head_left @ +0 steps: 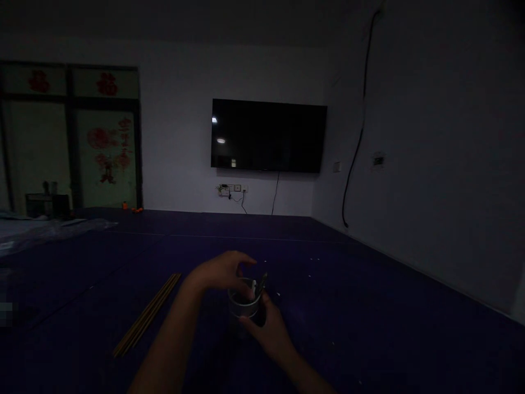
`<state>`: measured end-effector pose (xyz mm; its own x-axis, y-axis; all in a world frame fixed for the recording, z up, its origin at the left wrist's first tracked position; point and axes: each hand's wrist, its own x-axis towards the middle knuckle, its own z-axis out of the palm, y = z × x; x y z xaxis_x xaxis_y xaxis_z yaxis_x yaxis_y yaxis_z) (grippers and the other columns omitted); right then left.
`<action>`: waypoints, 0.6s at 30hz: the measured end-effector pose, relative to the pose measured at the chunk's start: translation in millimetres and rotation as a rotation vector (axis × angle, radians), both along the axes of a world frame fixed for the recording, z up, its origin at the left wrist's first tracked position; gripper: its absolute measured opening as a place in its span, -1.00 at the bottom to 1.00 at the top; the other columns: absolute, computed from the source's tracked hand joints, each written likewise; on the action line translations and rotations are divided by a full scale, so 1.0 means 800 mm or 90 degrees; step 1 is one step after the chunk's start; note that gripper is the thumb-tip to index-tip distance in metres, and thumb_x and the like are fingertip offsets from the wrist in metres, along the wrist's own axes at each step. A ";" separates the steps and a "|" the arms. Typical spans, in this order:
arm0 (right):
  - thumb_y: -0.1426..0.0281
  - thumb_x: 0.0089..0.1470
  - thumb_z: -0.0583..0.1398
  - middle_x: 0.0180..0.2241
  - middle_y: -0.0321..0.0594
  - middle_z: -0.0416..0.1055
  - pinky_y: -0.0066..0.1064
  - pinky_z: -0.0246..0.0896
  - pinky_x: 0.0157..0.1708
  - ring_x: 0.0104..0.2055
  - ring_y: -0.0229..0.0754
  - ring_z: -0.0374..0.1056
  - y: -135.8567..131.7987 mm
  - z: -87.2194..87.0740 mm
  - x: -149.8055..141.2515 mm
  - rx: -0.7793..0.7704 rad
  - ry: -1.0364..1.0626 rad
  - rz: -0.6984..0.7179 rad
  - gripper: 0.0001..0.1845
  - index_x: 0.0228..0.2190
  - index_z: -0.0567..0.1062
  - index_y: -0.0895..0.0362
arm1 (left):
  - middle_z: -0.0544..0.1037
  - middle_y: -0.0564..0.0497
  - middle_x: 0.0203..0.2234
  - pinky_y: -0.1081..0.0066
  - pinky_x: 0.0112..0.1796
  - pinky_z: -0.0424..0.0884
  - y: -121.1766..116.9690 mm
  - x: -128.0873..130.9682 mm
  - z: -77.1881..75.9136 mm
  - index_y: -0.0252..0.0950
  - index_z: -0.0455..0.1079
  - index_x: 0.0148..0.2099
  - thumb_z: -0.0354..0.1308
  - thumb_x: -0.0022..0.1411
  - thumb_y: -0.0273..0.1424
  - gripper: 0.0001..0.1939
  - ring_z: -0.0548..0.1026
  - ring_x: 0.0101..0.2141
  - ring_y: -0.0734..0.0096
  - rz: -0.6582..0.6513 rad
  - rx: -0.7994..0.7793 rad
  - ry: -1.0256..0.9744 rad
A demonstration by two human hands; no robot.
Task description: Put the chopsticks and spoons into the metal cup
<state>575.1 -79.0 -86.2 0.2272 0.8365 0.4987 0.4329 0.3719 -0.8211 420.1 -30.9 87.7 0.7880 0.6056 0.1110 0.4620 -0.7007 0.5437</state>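
A grey cylindrical cup (245, 309) with a pale rim stands on the dark blue surface in front of me. My right hand (270, 328) wraps around its right side, thumb across the front. Over the cup's mouth hangs my left hand (227, 272), thumb dipping inside the rim and fingers spread apart above it. A slim, dark pointed item (261, 284) sticks up out of the cup beside a small whitish piece; dim light hides their kind. To the left lies a bundle of thin yellow-brown sticks (147, 314), touched by neither hand.
Small white scraps (310, 276) are scattered on the blue surface (369, 328). Clear plastic sheeting (53, 235) spreads at the left, with small orange objects (137, 210) near the door. A black television (268, 137) hangs ahead; a dark cable (364, 98) runs down the right wall.
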 end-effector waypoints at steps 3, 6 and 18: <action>0.23 -0.13 0.32 0.04 -0.04 0.39 -0.11 0.17 0.08 0.08 0.03 0.30 -0.003 0.006 -0.003 0.017 -0.001 0.015 -0.32 0.05 0.32 0.10 | 0.50 -0.13 -0.03 0.37 -0.20 0.37 -0.003 0.014 -0.007 -0.30 0.34 0.14 0.39 -0.24 -0.35 -0.20 0.48 -0.14 0.19 0.010 0.018 0.065; 0.23 -0.13 0.32 0.00 -0.05 0.42 -0.11 0.20 0.05 0.05 0.04 0.33 -0.005 0.010 -0.004 0.019 0.004 0.017 -0.33 0.03 0.34 0.10 | 0.56 -0.04 -0.14 0.43 -0.25 0.36 0.002 0.023 -0.016 -0.27 0.41 0.07 0.38 -0.25 -0.39 -0.28 0.50 -0.20 0.28 -0.014 0.004 0.060; 0.22 -0.15 0.33 0.05 -0.03 0.38 -0.12 0.18 0.08 0.12 0.06 0.26 0.001 -0.001 0.002 0.007 -0.027 -0.011 -0.27 0.08 0.33 0.10 | 0.60 -0.02 -0.21 0.50 -0.36 0.33 0.022 0.034 -0.033 -0.29 0.47 -0.03 0.37 -0.23 -0.43 -0.40 0.51 -0.30 0.36 -0.058 -0.043 0.017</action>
